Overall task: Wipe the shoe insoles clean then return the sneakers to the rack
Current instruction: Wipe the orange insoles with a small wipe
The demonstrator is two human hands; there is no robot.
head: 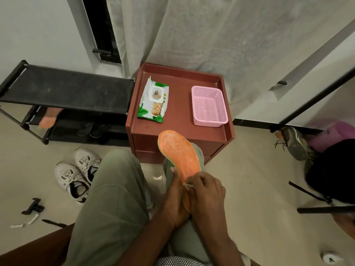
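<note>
Beige tiled floor (240, 169), grey curtain (211, 35) — red cabinet (180, 120), black rack (67, 91)

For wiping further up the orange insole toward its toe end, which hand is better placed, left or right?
The right hand, probably. It already pinches a small white wipe against the orange insole, so it could slide up the bare surface. The left hand grips the heel end from below and steadies it.
</note>
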